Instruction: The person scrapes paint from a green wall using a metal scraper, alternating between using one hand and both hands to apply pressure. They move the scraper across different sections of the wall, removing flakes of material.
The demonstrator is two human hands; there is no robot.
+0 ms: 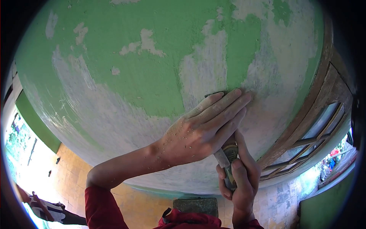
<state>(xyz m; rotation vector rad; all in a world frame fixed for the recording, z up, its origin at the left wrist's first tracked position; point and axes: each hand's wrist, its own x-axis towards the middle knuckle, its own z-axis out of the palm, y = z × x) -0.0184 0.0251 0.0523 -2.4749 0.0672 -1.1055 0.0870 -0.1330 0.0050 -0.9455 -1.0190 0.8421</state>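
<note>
A scraper lies against a wall (160, 76) of green paint, worn to bare pale patches. Its dark handle (230, 152) slopes down between my hands, and its blade is mostly hidden; a dark edge shows beyond my left fingers. My right hand (244, 173) is closed round the lower handle, thumb along it. Reaching across from the left, my left hand (206, 128) lies flat over the upper part of the scraper, its dusty fingers straight and pointing up to the right. Paint flakes cling to the back of that hand and the forearm.
A brown wooden frame with glass panes (309, 141) borders the wall on the right. Below are a tiled floor (72, 164) and a dark block-like object (196, 206) near my body. Dark and white items (53, 212) stand at lower left.
</note>
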